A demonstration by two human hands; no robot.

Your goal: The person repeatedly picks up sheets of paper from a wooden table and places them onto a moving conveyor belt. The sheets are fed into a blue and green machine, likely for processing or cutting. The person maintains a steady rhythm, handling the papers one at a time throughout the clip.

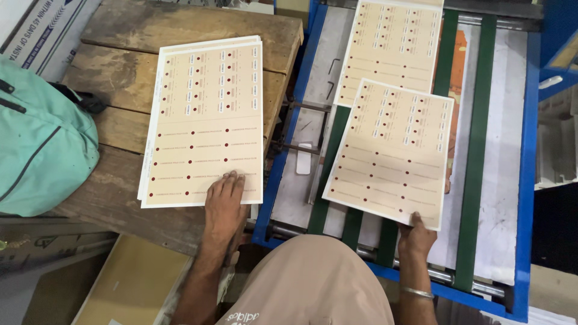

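I am midway through moving printed sheets between the machine bed and the pile on the wooden table. My left hand point(224, 203) lies flat on the stack of sheets point(205, 120), at its six o'clock edge, fingers laid close together and pressing down on the top sheet near the lower right corner. The stack sits on the wooden table point(120, 78), squared up fairly well, with a few lower sheets showing at the left edge.

My right hand point(415, 236) pinches the single sheet point(391, 150) at its lower right corner, thumb on top; the fingers underneath are hidden, so I cannot tell how they lie. That sheet hangs tilted over the conveyor point(481, 150), above the green belts point(475, 198), partly covering another sheet point(391, 42) that lies further up at twelve o'clock.

I judge the step in hand to be lifting this one sheet off the belts while the left hand steadies the pile. The next move calls for carrying the sheet towards nine o'clock, across the blue frame point(289, 150), keeping it level so it does not bend, then matching its corners to the pile. The left hand would need to give way first. A teal bag point(42, 138) rests at nine o'clock of the table.
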